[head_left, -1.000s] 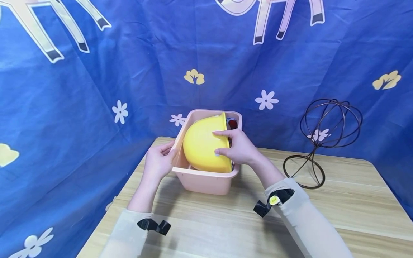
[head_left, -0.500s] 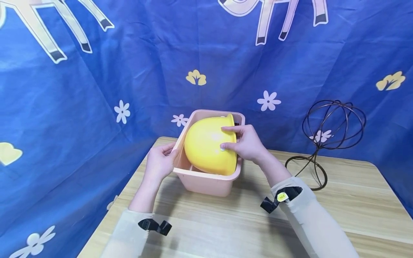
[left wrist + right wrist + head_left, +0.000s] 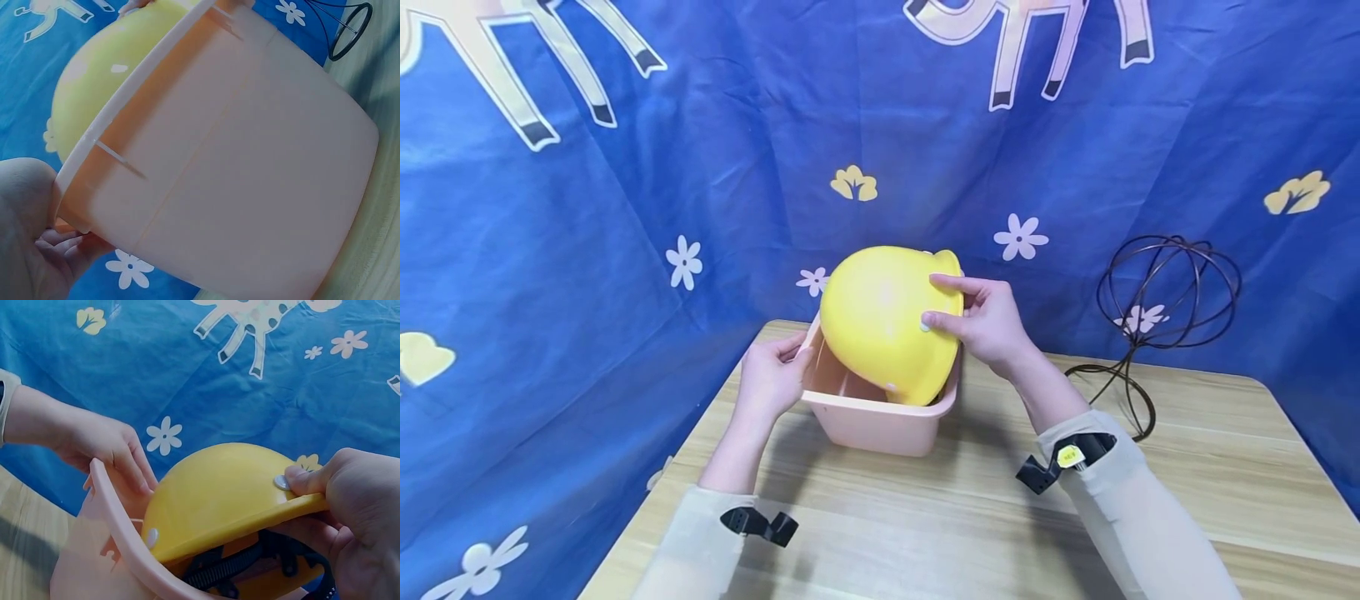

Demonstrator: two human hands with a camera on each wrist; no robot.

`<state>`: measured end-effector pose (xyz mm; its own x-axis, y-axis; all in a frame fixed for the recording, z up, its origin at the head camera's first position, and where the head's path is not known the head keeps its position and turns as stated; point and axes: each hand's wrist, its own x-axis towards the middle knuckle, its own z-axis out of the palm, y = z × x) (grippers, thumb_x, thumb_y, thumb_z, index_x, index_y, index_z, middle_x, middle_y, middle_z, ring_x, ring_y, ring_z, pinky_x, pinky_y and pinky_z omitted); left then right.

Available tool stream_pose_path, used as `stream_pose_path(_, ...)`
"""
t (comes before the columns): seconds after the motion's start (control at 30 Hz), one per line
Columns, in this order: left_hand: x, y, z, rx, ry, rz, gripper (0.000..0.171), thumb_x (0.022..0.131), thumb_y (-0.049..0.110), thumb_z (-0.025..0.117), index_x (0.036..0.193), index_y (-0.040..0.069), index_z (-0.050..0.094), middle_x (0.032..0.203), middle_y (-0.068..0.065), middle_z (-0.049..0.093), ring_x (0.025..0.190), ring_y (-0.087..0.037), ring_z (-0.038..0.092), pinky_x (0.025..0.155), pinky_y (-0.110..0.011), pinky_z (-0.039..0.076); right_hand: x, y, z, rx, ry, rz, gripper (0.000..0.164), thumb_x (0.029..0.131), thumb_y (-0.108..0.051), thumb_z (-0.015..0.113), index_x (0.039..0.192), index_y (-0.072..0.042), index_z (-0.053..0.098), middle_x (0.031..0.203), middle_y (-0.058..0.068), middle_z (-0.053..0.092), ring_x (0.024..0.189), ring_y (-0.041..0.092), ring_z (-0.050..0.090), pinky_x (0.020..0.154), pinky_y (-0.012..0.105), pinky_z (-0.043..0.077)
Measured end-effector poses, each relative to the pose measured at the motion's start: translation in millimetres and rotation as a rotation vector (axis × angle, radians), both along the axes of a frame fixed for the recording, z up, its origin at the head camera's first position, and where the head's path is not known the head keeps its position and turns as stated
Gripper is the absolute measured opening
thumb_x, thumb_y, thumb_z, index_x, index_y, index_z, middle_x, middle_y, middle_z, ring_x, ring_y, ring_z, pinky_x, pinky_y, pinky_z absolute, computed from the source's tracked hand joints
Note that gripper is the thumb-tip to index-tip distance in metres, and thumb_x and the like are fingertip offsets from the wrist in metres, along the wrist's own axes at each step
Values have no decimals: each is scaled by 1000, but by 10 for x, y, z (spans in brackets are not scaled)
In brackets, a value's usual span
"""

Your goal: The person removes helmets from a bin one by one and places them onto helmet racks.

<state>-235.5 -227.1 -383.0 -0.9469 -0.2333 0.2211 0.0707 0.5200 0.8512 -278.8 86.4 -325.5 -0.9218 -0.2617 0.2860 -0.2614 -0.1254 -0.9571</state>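
Note:
A yellow hard hat lies tilted on its side, partly inside a pink plastic bin and rising above its far rim. My right hand pinches the hat's brim, thumb on the outer shell and fingers underneath. Black straps of the hat's inner harness show in the right wrist view. With thumb and fingers my left hand grips the bin's left rim. In the left wrist view, the side of the bin fills most of the picture, and the hat covers most of its inside in the head view.
A dark wire stand with a round cage top stands on the wooden table to the right. A blue patterned cloth hangs behind and to the left of the table.
My right hand has raised the hard hat and tipped it upward, so its crown now stands above the bin's far rim. The left hand stays on the bin's rim.

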Motion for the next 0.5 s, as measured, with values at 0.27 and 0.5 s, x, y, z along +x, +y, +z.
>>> stream_pose_path(0.27,-20,-5,9,2,-14,-2,36,101,12,70,135,0,71,120,-23,74,112,-33,73,89,-44,61,19,45,8,-152,-7,-33,62,83,21,79,141,8,63,138,26,63,112,32,73,85,42,62)
stream_pose_path(0.5,-20,-16,-6,12,-4,0,35,101,11,70,134,0,71,119,-24,74,112,-33,73,89,-43,61,49,68,41,-193,11,-68,60,84,21,77,140,8,63,137,25,64,110,28,75,84,42,62)
